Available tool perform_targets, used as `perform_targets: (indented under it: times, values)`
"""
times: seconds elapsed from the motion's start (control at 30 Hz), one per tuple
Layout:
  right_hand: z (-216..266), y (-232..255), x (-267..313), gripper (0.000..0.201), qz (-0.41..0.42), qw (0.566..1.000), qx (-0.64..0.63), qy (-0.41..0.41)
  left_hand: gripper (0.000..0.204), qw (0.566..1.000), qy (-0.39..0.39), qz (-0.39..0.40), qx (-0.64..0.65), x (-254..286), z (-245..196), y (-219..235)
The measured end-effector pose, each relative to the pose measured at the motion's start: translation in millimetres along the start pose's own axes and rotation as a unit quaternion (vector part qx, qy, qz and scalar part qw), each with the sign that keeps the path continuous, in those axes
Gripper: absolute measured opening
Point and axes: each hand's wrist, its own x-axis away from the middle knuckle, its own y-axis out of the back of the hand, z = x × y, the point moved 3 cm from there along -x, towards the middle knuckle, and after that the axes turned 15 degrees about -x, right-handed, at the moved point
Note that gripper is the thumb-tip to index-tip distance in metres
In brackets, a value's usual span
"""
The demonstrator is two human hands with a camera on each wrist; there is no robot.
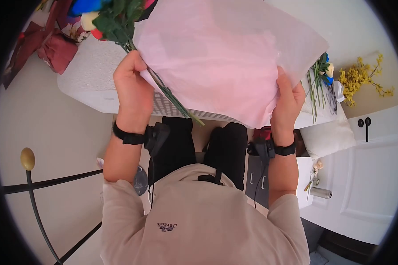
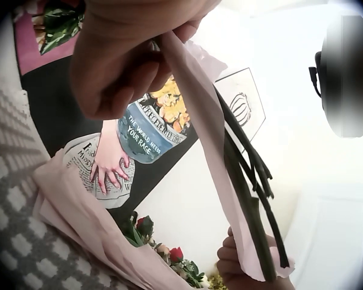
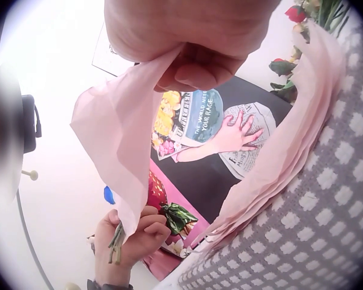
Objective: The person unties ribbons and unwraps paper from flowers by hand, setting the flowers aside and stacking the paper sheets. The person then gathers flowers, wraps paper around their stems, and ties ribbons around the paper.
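A sheet of pink wrapping paper (image 1: 212, 66) is stretched between both hands in the head view. My left hand (image 1: 135, 84) pinches its left edge together with the green stems (image 1: 172, 99) of a small bunch of flowers. The bunch's leaves (image 1: 124, 22) and blue, cream and red blooms are at the upper left, and the cut stem ends slant down over the paper's front edge. On the opposite edge, my right hand (image 1: 288, 99) pinches the paper between thumb and fingers. Both wrist views show more pink paper (image 3: 278, 172) hanging lower, near the patterned cloth.
More flowers with long stems (image 1: 316, 84) lie on the white surface at right, beside yellow blossoms (image 1: 362, 79). A dark red wrapped bundle (image 1: 57, 51) stands at far left. Behind the paper is a printed picture (image 2: 148, 136). A black stand (image 1: 31, 185) is at lower left.
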Motion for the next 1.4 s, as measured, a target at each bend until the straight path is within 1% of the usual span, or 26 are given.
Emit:
perform_targets:
  times: [0.13,0.17,0.23,0.27,0.33,0.37,0.47,0.5,0.53,0.57,0.6,0.63,0.67,0.7,0.77,0.8,0.87,0.9,1.0,1.03,1.07,1.1,1.17,1.23,1.3,1.4]
  values:
    - [-8.8,4.2,-1.1,0.029,-0.003,1.000,0.003,-0.007,0.017,0.996,0.010,-0.087,-0.024,1.3,-4.3,-18.2]
    - [-11.1,6.5,-3.8,0.029,0.002,1.000,0.015,-0.013,0.017,0.996,0.011,-0.087,-0.025,-1.6,-1.0,-15.4]
    - [-10.2,7.2,-10.9,0.029,-0.008,1.000,0.013,-0.011,0.027,0.958,-0.084,-0.045,-0.269,-8.9,-1.1,-11.0]
    - [-9.5,8.3,-15.0,0.030,-0.016,1.000,0.011,-0.009,0.027,0.958,-0.085,-0.043,-0.269,-13.1,-2.5,-8.3]
    - [-8.2,11.6,-24.0,0.030,-0.021,1.000,0.008,-0.004,0.032,0.927,-0.067,-0.063,-0.364,-22.3,-11.5,-5.5]
    - [-7.9,13.4,-28.6,0.030,-0.025,1.000,0.005,-0.002,0.032,0.920,-0.106,-0.023,-0.376,-28.7,-13.0,-1.1]
    - [-8.8,25.8,-48.9,0.028,-0.014,0.996,0.082,-0.024,0.030,0.901,-0.106,0.008,-0.420,-41.8,-26.1,8.0]
    - [-12.6,28.8,-56.4,0.028,-0.017,0.996,0.082,-0.022,0.030,0.912,-0.107,0.008,-0.395,-52.5,-23.5,15.4]
    - [-20.9,30.9,-64.8,0.029,0.009,0.992,0.116,-0.055,0.030,0.912,-0.108,0.012,-0.396,-52.3,-28.5,16.0]
    - [-28.5,32.7,-72.0,0.030,0.036,0.984,0.150,-0.089,0.028,0.897,-0.100,0.047,-0.429,-50.0,-35.5,13.4]
    - [-32.3,34.8,-78.7,0.030,0.034,0.984,0.149,-0.087,0.027,0.879,-0.091,0.081,-0.461,-46.0,-43.0,9.7]
    - [-36.2,36.2,-84.9,0.032,0.035,0.977,0.193,-0.087,0.026,0.873,-0.078,0.073,-0.475,-38.9,-49.3,0.0]
    - [-39.6,37.2,-89.4,0.033,0.038,0.967,0.236,-0.087,0.026,0.873,-0.080,0.072,-0.475,-37.4,-48.1,-5.9]
    - [-42.5,40.4,-93.4,0.033,0.040,0.967,0.235,-0.086,0.028,0.868,-0.098,0.096,-0.477,-36.1,-46.8,-11.5]
    - [-47.0,46.0,-99.5,0.037,0.080,0.943,0.310,-0.096,0.031,0.855,-0.122,0.152,-0.481,-39.3,-43.2,-15.8]
    - [-45.5,45.0,-99.0,0.037,0.082,0.943,0.309,-0.096,0.031,0.855,-0.122,0.150,-0.482,-45.6,-34.7,-17.0]
    - [-42.0,44.7,-96.9,0.039,0.103,0.910,0.383,-0.123,0.033,0.837,-0.157,0.215,-0.478,-53.8,-12.1,-27.8]
    - [-43.6,48.2,-97.7,0.039,0.102,0.910,0.383,-0.121,0.033,0.812,-0.113,0.231,-0.525,-54.1,-5.0,-30.3]
    - [-50.6,64.3,-103.4,0.041,0.081,0.918,0.374,-0.103,0.033,0.786,-0.072,0.279,-0.546,-55.4,21.0,-41.1]
    - [-51.5,66.8,-106.2,0.042,0.104,0.896,0.420,-0.101,0.035,0.776,-0.029,0.293,-0.558,-60.2,30.2,-40.4]
    - [-52.3,70.0,-107.1,0.043,0.126,0.871,0.465,-0.099,0.035,0.775,-0.029,0.297,-0.557,-60.1,37.2,-39.9]
    - [-52.2,71.3,-106.8,0.043,0.123,0.870,0.466,-0.099,0.037,0.774,-0.014,0.296,-0.560,-57.7,42.5,-40.1]
    - [-54.1,69.7,-106.2,0.047,0.140,0.815,0.560,-0.056,0.040,0.772,-0.001,0.297,-0.562,-55.9,52.8,-38.9]
    - [-57.8,75.4,-102.5,0.048,0.123,0.825,0.550,-0.040,0.041,0.767,0.045,0.305,-0.563,-55.1,62.0,-32.2]
    - [-54.7,74.0,-98.1,0.050,0.109,0.835,0.539,-0.025,0.041,0.769,0.047,0.299,-0.563,-51.4,66.2,-27.7]
    - [-36.9,66.5,-83.5,0.045,0.087,0.822,0.563,-0.015,0.041,0.771,0.049,0.293,-0.563,-52.3,68.1,-25.0]
